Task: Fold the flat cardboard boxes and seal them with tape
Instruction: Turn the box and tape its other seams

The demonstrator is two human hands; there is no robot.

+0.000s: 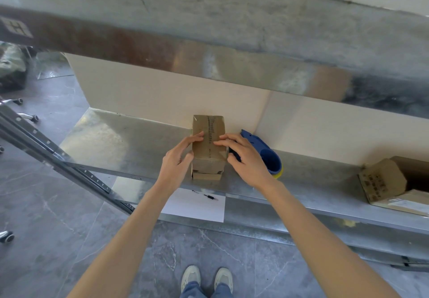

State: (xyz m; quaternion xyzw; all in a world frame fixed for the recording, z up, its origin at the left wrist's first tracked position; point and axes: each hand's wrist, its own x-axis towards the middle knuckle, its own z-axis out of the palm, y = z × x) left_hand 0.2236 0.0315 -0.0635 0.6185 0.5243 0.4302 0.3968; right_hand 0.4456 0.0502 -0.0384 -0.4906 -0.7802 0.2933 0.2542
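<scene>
A small brown cardboard box stands on the metal shelf, its top flaps closed with printed text along the seam. My left hand holds its left side, fingers lying on the top and thumb against the side wall. My right hand holds the right side the same way, fingertips on the top near the seam. A blue tape dispenser with a yellow edge lies on the shelf just right of the box, partly hidden behind my right hand.
A larger open cardboard box sits at the shelf's right end. A white sheet with a pen lies on the shelf below. An upper shelf beam overhangs. A slanted metal rail and chair wheels are at left.
</scene>
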